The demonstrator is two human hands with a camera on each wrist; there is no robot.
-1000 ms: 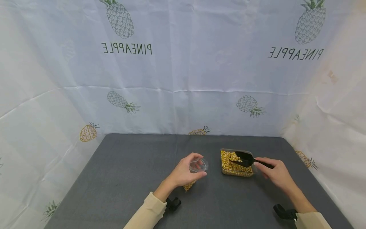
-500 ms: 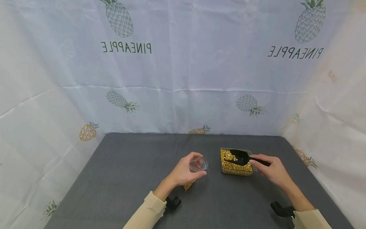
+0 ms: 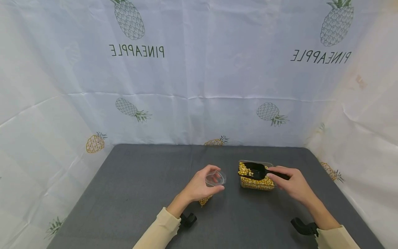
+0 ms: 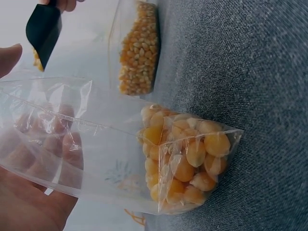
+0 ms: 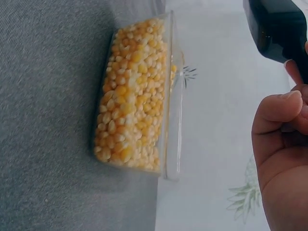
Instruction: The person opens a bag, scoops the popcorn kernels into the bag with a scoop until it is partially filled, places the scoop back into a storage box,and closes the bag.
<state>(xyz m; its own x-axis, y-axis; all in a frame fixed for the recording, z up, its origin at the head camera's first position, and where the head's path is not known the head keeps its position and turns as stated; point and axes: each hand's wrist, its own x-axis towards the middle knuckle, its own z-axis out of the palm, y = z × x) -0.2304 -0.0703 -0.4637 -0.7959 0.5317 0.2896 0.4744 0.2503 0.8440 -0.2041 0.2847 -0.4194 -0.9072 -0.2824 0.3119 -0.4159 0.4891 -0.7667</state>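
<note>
My left hand (image 3: 198,186) curves around the mouth of a clear plastic bag (image 4: 108,149), holding it upright and spread. Corn kernels (image 4: 185,159) fill the bottom of the bag, which stands on the grey table. To its right, a clear rectangular container (image 3: 258,186) holds many more kernels. My right hand (image 3: 290,181) grips the handle of a black scoop (image 3: 255,172), thumb and fingers around it. Kernels lie in the scoop's front part, raised above the container. In the right wrist view, the scoop (image 5: 279,29) is partly cut off.
A dark grey cloth covers the table (image 3: 140,193). White curtain (image 3: 199,69) with pineapple prints hangs behind and at both sides. A black wrist mount (image 3: 188,220) sits below the left forearm, another mount (image 3: 303,226) at the right wrist.
The right hand has moved the loaded scoop leftward over the container, so its tip now reaches the container's left edge. The left hand and the bag have stayed in place.
</note>
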